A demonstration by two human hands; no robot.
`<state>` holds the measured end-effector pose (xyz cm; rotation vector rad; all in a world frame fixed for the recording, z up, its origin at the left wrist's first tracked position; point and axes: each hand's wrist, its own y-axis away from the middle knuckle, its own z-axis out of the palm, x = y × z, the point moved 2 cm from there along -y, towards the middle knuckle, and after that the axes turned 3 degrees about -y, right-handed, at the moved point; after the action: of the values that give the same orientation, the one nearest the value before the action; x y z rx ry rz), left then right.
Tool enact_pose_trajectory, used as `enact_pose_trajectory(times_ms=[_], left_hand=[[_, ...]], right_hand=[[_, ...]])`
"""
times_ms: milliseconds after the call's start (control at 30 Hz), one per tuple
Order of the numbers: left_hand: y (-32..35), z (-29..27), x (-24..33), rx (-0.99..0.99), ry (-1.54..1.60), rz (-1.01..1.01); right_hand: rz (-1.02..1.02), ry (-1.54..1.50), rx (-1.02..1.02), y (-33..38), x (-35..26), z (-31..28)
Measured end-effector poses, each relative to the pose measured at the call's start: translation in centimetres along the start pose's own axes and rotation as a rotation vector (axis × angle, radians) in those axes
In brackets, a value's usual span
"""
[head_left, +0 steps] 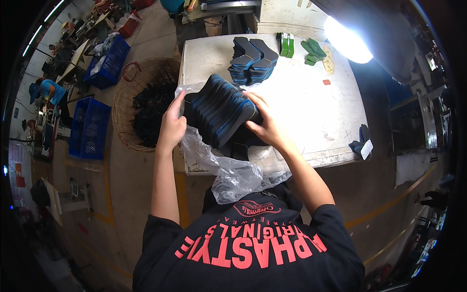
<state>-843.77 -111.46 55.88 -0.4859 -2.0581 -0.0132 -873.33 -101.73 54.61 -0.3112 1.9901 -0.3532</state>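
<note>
Both hands are clamped on a thick bundle of dark, blue-edged shoe insoles (221, 114), held just above the near left part of the desk (311, 112). The left hand (171, 127) grips its left end; the right hand (265, 125) closes over its right end. The bundle seems to be coming out of the clear plastic bag (228, 170) crumpled beneath it; freeing it calls for a firm, even grip.

Farther back lie another insole stack (253, 61) and green pieces (314, 51). A wicker basket (124, 109) stands left of the desk.

Lower end of the dark sole stack (221, 114) (behind clear plastic bag (233, 175)), glare-bleached far table (311, 112) corner
</note>
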Motion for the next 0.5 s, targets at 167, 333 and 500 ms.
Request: enact_pose_trajectory(times_ms=[167,333,500], left_hand=[[-0.1,-0.2,0.8,0.003,-0.006,-0.077],[-0.2,-0.2,2.1,0.014,-0.131,-0.001],[-1.7,0.4,3.7,0.149,-0.229,0.176]], right_hand=[[0.593,-0.302,0.246,-0.6,0.8,-1.0],[0.608,-0.067,0.254,-1.0,0.8,-4.5],[0.650,-0.004,0.234,-0.7,1.0,-5.7]])
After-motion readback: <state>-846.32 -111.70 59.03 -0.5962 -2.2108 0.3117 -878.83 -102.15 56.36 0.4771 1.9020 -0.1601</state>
